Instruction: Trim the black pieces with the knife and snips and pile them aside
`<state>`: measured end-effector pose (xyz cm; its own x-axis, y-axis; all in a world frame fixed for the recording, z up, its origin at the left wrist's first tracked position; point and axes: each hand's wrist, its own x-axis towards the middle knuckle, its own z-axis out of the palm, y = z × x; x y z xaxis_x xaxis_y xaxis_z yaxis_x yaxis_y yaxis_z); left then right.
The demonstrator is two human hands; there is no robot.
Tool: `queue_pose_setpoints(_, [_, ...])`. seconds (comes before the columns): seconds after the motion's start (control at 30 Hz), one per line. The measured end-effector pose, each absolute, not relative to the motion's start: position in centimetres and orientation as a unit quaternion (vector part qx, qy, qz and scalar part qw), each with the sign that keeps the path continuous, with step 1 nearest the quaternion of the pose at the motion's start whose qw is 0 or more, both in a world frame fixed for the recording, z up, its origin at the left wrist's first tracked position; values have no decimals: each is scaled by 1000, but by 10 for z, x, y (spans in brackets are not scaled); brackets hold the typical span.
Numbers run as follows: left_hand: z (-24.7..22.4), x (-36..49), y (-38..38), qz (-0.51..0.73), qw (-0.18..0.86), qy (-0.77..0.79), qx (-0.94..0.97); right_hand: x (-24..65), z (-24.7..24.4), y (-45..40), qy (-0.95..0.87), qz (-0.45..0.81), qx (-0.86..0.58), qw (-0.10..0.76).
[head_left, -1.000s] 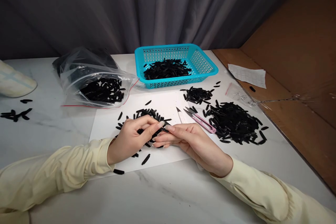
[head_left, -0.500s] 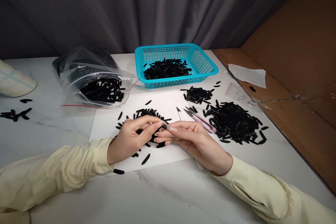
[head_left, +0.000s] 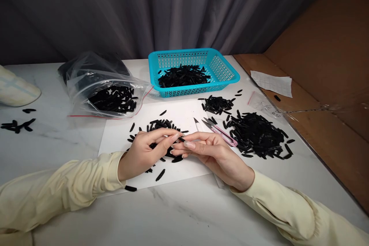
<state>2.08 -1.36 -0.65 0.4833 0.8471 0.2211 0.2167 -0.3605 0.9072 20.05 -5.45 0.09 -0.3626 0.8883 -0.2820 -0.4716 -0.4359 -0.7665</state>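
Note:
Above a loose pile of small black strips [head_left: 161, 123], my left hand [head_left: 147, 150] pinches one black strip [head_left: 181, 139] between thumb and forefinger. From the other side my right hand [head_left: 215, 153] has its thumb and fingers closed on the strip's right end, so the two hands nearly meet. Fingertips hide much of this piece. Under the pile lies a white sheet of paper [head_left: 184, 111]. Just beyond my right hand rest pink thread snips [head_left: 223, 132], blades pointing away to the left, beside a pointed white tool [head_left: 197, 124].
A blue plastic basket [head_left: 230, 78] holding black strips stands at the back. Left of it slumps a clear zip bag [head_left: 77, 100] of the same strips. A large heap [head_left: 256, 134] and a smaller heap [head_left: 217, 104] lie at right, near a cardboard box [head_left: 323, 57].
Both hands stay at the same spot over the pile. The fingers have shifted slightly, and more of the held black strip shows between them.

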Motion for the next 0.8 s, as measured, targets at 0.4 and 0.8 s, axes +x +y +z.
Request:
queue_pose_setpoints(0.4, [-1,23,-1,320,673,356,564,225,49,4,-596,365,-558,447])
queue_pose_setpoints(0.8, [-4,25,7,301,784,316,442,181,64,0,-840,123,-473,238])
